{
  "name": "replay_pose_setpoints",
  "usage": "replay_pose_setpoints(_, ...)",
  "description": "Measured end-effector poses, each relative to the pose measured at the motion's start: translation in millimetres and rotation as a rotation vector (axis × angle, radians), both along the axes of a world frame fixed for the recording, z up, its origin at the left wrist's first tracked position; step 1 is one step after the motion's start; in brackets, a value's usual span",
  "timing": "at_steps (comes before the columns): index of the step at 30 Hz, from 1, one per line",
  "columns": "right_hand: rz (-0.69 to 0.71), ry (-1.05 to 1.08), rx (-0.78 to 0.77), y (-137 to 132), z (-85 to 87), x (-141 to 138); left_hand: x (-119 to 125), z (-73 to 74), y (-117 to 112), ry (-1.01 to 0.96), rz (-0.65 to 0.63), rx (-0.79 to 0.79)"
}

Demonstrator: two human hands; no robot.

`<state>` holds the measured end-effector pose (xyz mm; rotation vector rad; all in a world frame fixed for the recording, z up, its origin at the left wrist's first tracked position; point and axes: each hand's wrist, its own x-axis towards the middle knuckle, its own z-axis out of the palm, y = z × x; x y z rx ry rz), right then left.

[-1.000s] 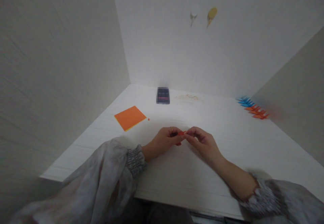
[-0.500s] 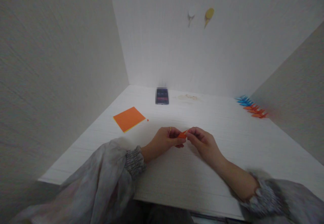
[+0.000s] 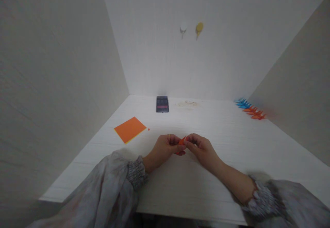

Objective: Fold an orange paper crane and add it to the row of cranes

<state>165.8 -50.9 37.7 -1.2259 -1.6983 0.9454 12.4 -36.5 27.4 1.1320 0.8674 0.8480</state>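
A small piece of folded orange paper (image 3: 182, 141) is pinched between both hands, just above the white table. My left hand (image 3: 166, 148) is closed on its left side, a ring showing on one finger. With thumb and fingertips, my right hand (image 3: 202, 150) grips the paper's right end. Most of the paper is hidden by the fingers, so its full shape cannot be made out. To the left of my hands lies a stack of square orange paper (image 3: 130, 129) with a yellow edge showing, a tiny orange dot (image 3: 149, 129) beside its corner.
Blue folded-paper figures (image 3: 243, 103) and orange ones (image 3: 254, 113) stand in a row by the right wall. A dark, blurred-out rectangular object (image 3: 162, 104) sits near the back wall. Higher up hang a white hook (image 3: 183, 28) and a yellow hook (image 3: 199, 27).
The camera view has tilted and shifted a little, so the wall hooks and paper stack appear lower. Both hands keep hold of the orange paper and have drawn slightly closer together.
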Motion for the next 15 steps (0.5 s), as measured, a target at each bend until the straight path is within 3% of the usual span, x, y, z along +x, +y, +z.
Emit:
replay_pose_setpoints(6,-0.064,0.023,0.0,1.8,-2.5,-1.4,0.6,-1.8,2.4,-0.012,0.036,0.017)
replay_pose_setpoints(11,0.021,0.081,-0.052,5.5,-7.4,-0.9,1.6,-10.1,7.3,-0.07,0.032,0.051)
replay_pose_setpoints(15,0.029,0.011,0.012,3.5,-2.5,0.1,0.7,-10.4,8.7,-0.042,0.012,0.072)
